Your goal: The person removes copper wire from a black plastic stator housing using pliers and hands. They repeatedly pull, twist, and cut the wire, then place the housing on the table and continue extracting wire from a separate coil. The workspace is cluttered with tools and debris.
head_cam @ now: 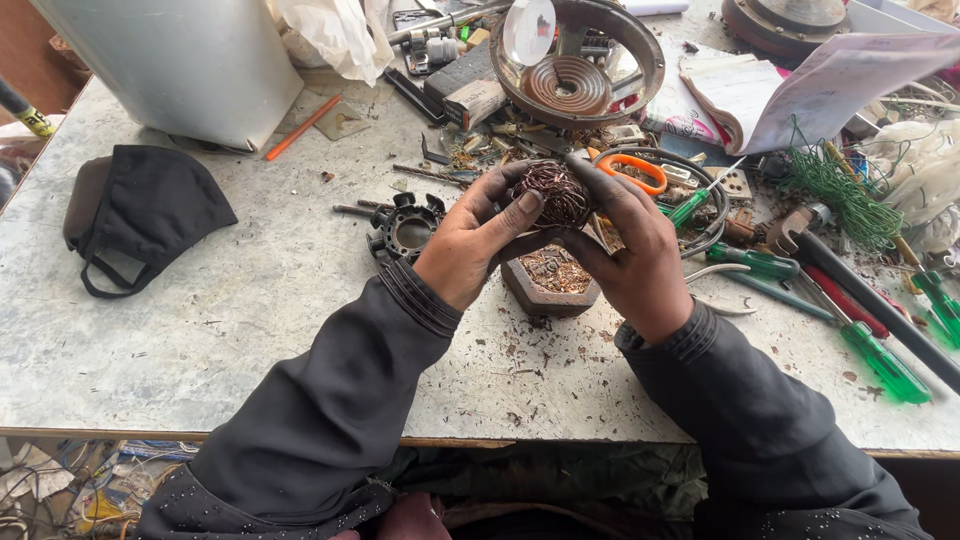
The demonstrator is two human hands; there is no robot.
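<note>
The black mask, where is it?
The black mask lies on the table's left side in the head view, just below the grey box and well left of the left hand.

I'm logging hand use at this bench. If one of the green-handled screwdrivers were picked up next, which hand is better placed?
Probably the right hand. The green-handled screwdrivers lie on its side of the table, while the left hand is farther off. Both hands now hold the copper wire coil, so one must let go first.
</note>
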